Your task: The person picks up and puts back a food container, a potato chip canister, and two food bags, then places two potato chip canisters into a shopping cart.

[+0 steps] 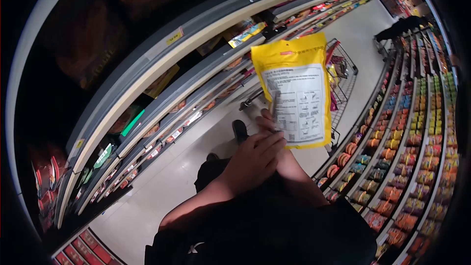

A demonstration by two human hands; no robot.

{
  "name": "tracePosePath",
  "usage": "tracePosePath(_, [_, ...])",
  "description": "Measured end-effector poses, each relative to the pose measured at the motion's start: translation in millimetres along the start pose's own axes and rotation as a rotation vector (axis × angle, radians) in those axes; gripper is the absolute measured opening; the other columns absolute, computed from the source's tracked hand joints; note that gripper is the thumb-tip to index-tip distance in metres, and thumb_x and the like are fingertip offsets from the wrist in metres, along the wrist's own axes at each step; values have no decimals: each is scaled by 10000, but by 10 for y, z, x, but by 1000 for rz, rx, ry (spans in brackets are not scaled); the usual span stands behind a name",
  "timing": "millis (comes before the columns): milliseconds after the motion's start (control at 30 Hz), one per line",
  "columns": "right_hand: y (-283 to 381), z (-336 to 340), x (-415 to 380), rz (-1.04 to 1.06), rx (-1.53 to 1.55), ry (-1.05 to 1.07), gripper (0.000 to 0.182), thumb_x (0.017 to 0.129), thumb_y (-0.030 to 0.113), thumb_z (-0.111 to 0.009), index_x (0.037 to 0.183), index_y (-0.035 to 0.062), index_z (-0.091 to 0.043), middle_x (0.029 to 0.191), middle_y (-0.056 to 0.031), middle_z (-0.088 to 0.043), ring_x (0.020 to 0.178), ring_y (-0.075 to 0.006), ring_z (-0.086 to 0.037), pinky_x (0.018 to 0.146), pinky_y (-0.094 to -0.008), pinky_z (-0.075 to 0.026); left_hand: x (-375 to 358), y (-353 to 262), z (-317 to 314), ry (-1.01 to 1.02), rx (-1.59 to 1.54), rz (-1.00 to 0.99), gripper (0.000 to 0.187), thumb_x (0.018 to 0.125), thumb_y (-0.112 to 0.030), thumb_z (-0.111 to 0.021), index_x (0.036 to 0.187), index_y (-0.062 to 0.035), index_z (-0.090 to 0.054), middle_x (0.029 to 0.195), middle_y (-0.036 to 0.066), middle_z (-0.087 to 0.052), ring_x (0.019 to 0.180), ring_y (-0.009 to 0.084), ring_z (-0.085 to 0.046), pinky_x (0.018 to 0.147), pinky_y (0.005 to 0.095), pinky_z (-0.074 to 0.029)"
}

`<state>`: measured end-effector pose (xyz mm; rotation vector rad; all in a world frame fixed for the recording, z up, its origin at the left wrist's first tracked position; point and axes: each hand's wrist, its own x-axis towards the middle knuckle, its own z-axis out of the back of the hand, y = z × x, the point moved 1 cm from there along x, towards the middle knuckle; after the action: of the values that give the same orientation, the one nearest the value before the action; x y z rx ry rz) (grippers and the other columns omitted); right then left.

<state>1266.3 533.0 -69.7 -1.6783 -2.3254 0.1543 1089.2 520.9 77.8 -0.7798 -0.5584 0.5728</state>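
Observation:
A yellow food pouch (300, 93) with a white printed back panel is held up in front of me, slightly tilted. Its back carries text and small step pictures. My right hand (266, 119) grips the lower left edge, its fingers showing beside the panel and much of it hidden. Across the right hand lies my left hand (255, 158), fingers together and bent, their tips at the pouch's lower left corner. What the palms touch is out of sight.
A wire shopping cart (346, 99) with packets inside stands behind the pouch. Long shelves (147, 56) of packaged goods run along the left. Curving racks (392, 167) of colourful packs line the right. Farther off, a person in dark clothes (401, 28) is by another cart. Pale floor (181, 172) lies between.

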Motion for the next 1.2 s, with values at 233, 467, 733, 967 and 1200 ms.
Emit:
tracePosePath(233, [928, -22, -215, 22, -856, -515, 592, 1070, 428, -626, 1498, 42, -492, 1304, -110, -649, 1108, -203, -684, 920, -334, -584, 506, 288, -163, 41, -546, 504, 574, 1069, -211, -644, 1570, -38, -423, 1429, 182, -584, 1337, 265, -564, 1152, 380, -436])
tracePosePath(467, [1202, -8, 798, -91, -1401, -579, 521, 1055, 122, -665, 1517, -4, -460, 1329, -90, -663, 1219, -145, -621, 1026, -318, -520, 744, 773, -27, -510, -864, 770, 442, 1141, -183, -531, 1519, 31, -447, 1401, 107, -615, 1288, 144, -573, 1103, 301, -443])
tracePosePath(733, [787, 79, 2305, -36, -1718, -233, 357, 1025, 200, -720, 1261, -16, -562, 1127, -148, -731, 1057, -181, -682, 927, -360, -542, 348, 1465, 227, -824, -419, 913, 533, 1065, -98, -641, 1543, 3, -430, 1415, 123, -616, 1242, 196, -601, 1054, 339, -495])
tracePosePath(967, [762, 762, 3082, -3, -2191, 9, 272, 962, 173, -671, 1127, -39, -713, 1081, -249, -747, 1073, -438, -694, 950, -462, -525, 3, 1231, 318, -623, -445, 921, 392, 1057, -167, -672, 1405, -9, -583, 1302, 83, -660, 1168, 163, -635, 1019, 313, -507])
tracePosePath(1200, [822, 981, 3191, 10, -2317, 152, 308, 999, 187, -695, 1217, -30, -685, 1176, -250, -727, 1153, -432, -675, 1007, -462, -510, -296, 997, 270, -68, -533, 417, 383, 1059, -172, -669, 1417, -49, -614, 1456, 128, -622, 1386, 270, -575, 1182, 392, -441])
